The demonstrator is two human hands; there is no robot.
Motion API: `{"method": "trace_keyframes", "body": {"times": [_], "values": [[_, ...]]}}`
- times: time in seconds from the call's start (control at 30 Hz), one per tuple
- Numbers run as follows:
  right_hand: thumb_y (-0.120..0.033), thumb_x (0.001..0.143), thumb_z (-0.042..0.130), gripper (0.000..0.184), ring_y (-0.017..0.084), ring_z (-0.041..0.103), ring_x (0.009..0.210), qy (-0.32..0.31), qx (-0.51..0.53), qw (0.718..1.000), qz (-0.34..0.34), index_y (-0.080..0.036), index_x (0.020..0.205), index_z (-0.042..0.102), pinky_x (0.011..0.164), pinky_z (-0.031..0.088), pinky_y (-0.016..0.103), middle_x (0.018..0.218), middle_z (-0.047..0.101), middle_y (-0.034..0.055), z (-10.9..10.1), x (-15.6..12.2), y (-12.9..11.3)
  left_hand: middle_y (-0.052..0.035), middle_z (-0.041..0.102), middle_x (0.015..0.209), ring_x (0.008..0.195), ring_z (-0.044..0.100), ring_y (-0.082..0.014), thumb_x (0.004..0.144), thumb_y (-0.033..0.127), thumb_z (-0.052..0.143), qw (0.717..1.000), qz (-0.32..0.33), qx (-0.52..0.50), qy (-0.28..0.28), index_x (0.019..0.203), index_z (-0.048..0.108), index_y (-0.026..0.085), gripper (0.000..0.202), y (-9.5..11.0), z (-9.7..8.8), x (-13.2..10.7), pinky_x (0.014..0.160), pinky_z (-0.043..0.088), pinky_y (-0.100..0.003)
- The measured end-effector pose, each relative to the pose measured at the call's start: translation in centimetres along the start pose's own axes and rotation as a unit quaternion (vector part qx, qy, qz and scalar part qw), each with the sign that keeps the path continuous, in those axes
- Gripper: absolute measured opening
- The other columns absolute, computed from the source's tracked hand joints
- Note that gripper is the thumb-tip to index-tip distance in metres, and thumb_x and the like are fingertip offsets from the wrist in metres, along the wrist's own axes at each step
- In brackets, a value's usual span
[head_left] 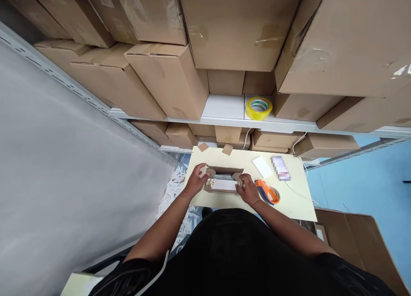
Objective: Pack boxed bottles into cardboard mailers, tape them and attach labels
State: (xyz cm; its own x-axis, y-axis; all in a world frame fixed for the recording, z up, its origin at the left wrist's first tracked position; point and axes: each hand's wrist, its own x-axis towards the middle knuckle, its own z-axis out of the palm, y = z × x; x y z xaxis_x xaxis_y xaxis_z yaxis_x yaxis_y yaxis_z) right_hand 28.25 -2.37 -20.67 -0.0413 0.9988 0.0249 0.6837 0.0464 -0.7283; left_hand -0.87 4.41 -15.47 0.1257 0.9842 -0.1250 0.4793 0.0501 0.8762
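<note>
A small cardboard box (239,171) lies on the pale yellow table with its top open. A white panel or label (224,185) shows along its near side, and clear wrapping shows inside, its contents hard to make out. My left hand (195,181) grips the box's left end, thumb over the small side flap. At the right end, my right hand (247,190) holds the corner by the other flap, fingers curled. Just right of that hand is an orange and blue tape dispenser (268,192) with a roll in it.
On the table (295,202) lie a white card (262,167), a blurred-out phone-like rectangle (280,168) and cardboard scraps (227,149). Shelves of cartons (167,78) rise behind, with a yellow tape roll (258,108) at one shelf's edge. White paper strips (170,193) litter the floor at left.
</note>
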Motion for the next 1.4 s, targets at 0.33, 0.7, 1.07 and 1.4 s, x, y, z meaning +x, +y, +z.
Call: {"method": "trace_keyframes", "body": {"times": [0.33, 0.7, 1.07, 1.4], "values": [[-0.047, 0.089, 0.058, 0.049, 0.029, 0.066, 0.098, 0.051, -0.019, 0.994, 0.09, -0.019, 0.127, 0.046, 0.086, 0.056, 0.047, 0.125, 0.058, 0.0157, 2.2, -1.3, -0.3, -0.0119, 0.059, 0.108, 0.111, 0.054, -0.03, 0.095, 0.034, 0.059, 0.949, 0.169, 0.255, -0.072, 0.103, 0.074, 0.02, 0.022, -1.0, -0.6, -0.7, 0.1, 0.048, -0.045], [-0.046, 0.091, 0.056, 0.042, 0.041, 0.057, 0.124, 0.046, -0.198, 0.961, 0.188, -0.021, 0.124, 0.061, 0.103, 0.044, 0.057, 0.121, 0.065, 0.0204, -3.2, -8.5, 7.2, -0.0184, 0.064, 0.116, 0.106, 0.059, -0.0331, 0.096, 0.012, 0.04, 0.919, 0.152, 0.334, -0.142, 0.109, 0.068, 0.017, 0.031, -2.0, 2.2, -1.7, 0.091, 0.048, -0.047], [-0.047, 0.096, 0.046, 0.038, 0.029, 0.069, 0.098, -0.031, -0.184, 0.906, 0.379, -0.017, 0.108, 0.067, 0.078, 0.05, 0.036, 0.102, 0.073, 0.0137, -6.5, -4.9, 4.4, -0.0123, 0.075, 0.11, 0.11, 0.068, -0.0278, 0.089, 0.021, 0.059, 0.98, -0.145, 0.092, -0.103, 0.101, 0.076, 0.016, 0.022, 0.5, 1.8, 0.0, 0.099, 0.049, -0.036], [-0.069, 0.086, 0.059, 0.05, 0.02, 0.064, 0.067, -0.129, -0.045, 0.98, 0.143, -0.022, 0.073, 0.065, 0.058, 0.039, 0.025, 0.067, 0.068, 0.0018, -5.4, 1.5, -8.1, -0.0143, 0.074, 0.112, 0.103, 0.068, -0.0232, 0.085, 0.067, 0.064, 0.936, -0.215, -0.263, -0.094, 0.11, 0.074, 0.012, 0.061, -0.6, 0.9, -1.7, 0.09, 0.054, -0.033]]}}
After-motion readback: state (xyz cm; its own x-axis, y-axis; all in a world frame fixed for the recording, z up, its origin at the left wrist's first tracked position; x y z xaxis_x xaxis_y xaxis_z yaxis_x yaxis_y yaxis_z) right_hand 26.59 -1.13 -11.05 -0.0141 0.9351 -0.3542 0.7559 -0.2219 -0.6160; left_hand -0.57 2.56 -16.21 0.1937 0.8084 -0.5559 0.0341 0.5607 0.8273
